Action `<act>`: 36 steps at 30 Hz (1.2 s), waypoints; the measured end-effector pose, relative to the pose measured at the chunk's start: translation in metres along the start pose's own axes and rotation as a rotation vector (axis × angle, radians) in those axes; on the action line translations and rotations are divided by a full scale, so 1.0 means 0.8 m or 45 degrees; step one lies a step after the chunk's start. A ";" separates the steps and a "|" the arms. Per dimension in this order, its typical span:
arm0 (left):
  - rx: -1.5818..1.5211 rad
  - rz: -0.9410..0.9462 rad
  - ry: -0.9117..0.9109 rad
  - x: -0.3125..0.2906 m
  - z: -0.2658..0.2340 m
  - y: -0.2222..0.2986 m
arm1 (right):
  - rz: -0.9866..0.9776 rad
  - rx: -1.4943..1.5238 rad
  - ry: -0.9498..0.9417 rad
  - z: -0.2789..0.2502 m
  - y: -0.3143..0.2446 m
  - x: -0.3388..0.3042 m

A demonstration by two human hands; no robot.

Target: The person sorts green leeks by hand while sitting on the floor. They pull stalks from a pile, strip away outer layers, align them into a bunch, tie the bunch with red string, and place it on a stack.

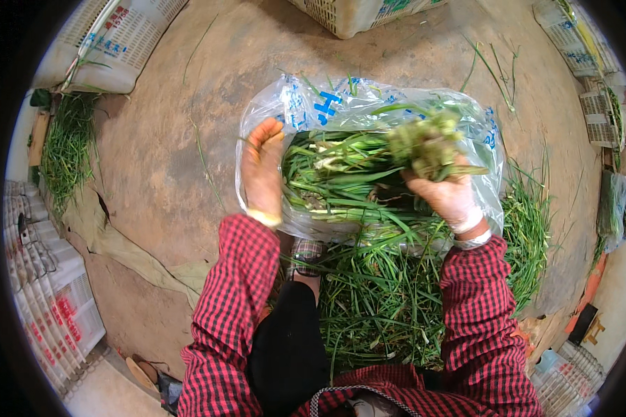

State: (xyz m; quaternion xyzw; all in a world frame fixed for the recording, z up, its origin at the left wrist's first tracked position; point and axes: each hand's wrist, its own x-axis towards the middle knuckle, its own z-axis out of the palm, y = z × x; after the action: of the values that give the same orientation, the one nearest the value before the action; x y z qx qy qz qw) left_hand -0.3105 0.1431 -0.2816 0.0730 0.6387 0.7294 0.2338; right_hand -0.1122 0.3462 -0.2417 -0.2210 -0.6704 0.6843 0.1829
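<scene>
A clear plastic bag (pixel 497 201) with blue print lies spread on the floor in front of me. Inside its mouth are long green stalks (pixel 341 170) with pale stems, like scallions or green garlic. My right hand (pixel 446 197) is closed around a bunch of greens (pixel 428 146), blurred by motion, above the bag's right part. At the bag's left edge is my left hand (pixel 263 174), its fingertips stained orange and pointing away from me. Blur hides whether its fingers grip the plastic.
Loose green leaves (pixel 389 306) heap between the bag and my body, and more (pixel 528 229) lie at the right. White plastic crates (pixel 104 52) stand at the far left, with another crate (pixel 355 17) beyond the bag. Stacked crates (pixel 55 299) line the left side.
</scene>
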 end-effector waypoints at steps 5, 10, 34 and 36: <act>1.328 1.157 -0.409 -0.041 0.044 0.019 | 0.072 -0.078 0.081 -0.020 -0.026 0.007; 1.934 0.694 -0.922 -0.021 0.077 -0.063 | 0.146 -0.338 0.143 -0.020 -0.073 -0.012; -0.384 0.866 -1.565 -0.475 0.191 0.295 | -0.387 -0.223 0.765 0.061 -0.442 -0.444; -0.593 0.555 -1.497 -0.521 0.186 0.270 | -0.179 -0.323 0.683 0.068 -0.462 -0.471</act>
State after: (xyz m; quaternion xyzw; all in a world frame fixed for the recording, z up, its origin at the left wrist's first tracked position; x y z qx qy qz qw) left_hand 0.0630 0.0800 0.0326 0.5333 0.2014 0.7177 0.3999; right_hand 0.1556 0.1078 0.1489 -0.3679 -0.6920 0.4979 0.3714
